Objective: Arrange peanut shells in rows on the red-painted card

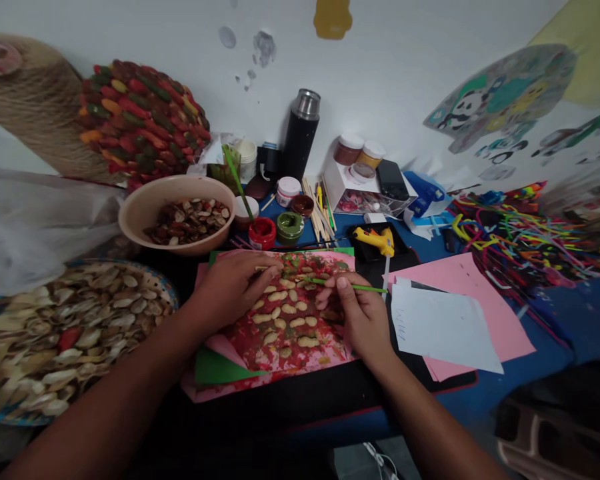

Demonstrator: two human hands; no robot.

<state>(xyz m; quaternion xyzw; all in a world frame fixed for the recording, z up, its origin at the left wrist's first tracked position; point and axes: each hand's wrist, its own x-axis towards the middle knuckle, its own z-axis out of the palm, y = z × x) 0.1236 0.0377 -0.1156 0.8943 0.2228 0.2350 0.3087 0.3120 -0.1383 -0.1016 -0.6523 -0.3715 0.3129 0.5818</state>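
Note:
My right hand is closed round a slim paintbrush with a green handle, its tip pointing left over the paper. My left hand rests at the upper left of the sheet, thumb and fingers pinched together. A thin pale bit shows at its fingertips, too small to name. Several unpainted peanuts lie in loose rows on a pink sheet smeared with red, green and brown paint. Green paper shows beneath it. Behind the sheet stand open jars of red paint and green paint.
At left are a bowl of shells and a basket of shells. A black thermos, wooden sticks and a yellow glue gun stand behind. White paper and colourful pipe cleaners lie right.

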